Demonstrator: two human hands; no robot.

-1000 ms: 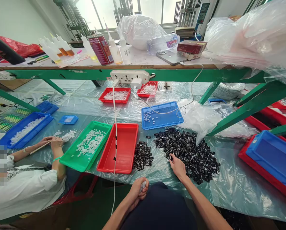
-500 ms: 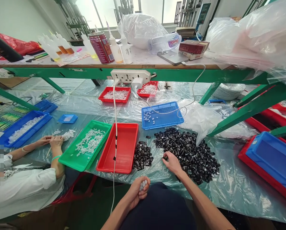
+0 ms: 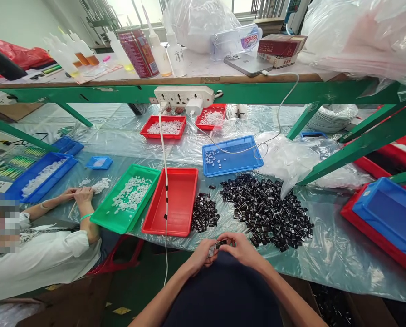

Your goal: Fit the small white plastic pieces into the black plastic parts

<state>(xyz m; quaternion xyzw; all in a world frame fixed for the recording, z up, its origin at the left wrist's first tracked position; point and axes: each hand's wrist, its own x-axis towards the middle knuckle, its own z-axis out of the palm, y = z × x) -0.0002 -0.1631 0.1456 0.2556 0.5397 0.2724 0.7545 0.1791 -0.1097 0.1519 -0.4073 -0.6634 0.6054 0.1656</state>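
Close to my body, my left hand [image 3: 200, 258] is closed around several small white pieces [image 3: 211, 250]. My right hand [image 3: 241, 249] pinches a small black rectangular piece [image 3: 221, 244], held right against the fingers of my left hand. Whether the black piece touches a white one I cannot tell. Beyond my hands, on the plastic-covered table, lie a small heap of black pieces [image 3: 204, 213] and a much larger black heap [image 3: 269, 211] to its right.
A red tray [image 3: 154, 218] stands left of the small heap, beside a green tray [image 3: 99, 220] holding white pieces. Behind is a blue tray [image 3: 238, 146]. A white cable [image 3: 166, 254] hangs in front of the red tray. At left, a co-worker's hands [image 3: 82, 194] work near white pieces.
My right hand has moved from the large black heap back to my left hand, bringing a black piece. My left hand has risen slightly, still holding white pieces. The view has shifted a little.
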